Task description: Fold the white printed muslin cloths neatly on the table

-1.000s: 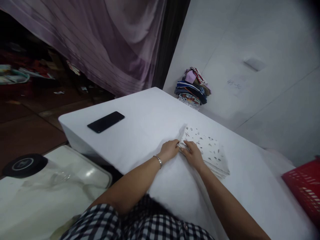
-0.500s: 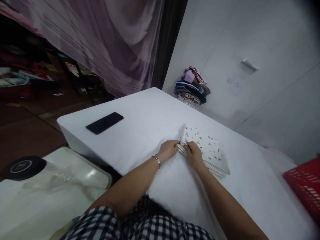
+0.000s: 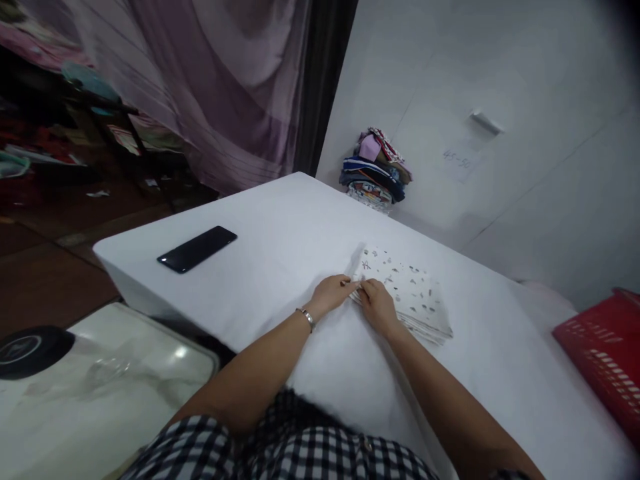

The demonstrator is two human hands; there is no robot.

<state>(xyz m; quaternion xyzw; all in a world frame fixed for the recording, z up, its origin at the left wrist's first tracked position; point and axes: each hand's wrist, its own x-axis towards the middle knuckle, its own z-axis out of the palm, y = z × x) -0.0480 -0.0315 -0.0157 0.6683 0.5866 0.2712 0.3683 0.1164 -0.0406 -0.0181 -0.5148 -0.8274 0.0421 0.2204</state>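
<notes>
A folded stack of white printed cloth [image 3: 407, 287] lies on the white table [image 3: 270, 227]. At the stack's near left corner, my left hand [image 3: 331, 292] has its fingers closed on the cloth edge, and a metal bracelet is on that wrist. Right beside it, my right hand [image 3: 379, 307] pinches the same corner from the other side, its fingertips nearly touching those of my left hand. The exact grip under the fingertips is too small to tell.
A black phone [image 3: 197, 249] lies on the table's left part. Folded clothes [image 3: 373, 173] are piled by the wall. A red basket [image 3: 603, 353] stands at the right. At lower left is a pale surface [image 3: 115, 393] with a black round object [image 3: 33, 350].
The rolled edge at the cloth's left corner now lies flatter under my fingers. My right hand has shifted slightly left towards the corner. The whole view has moved a little.
</notes>
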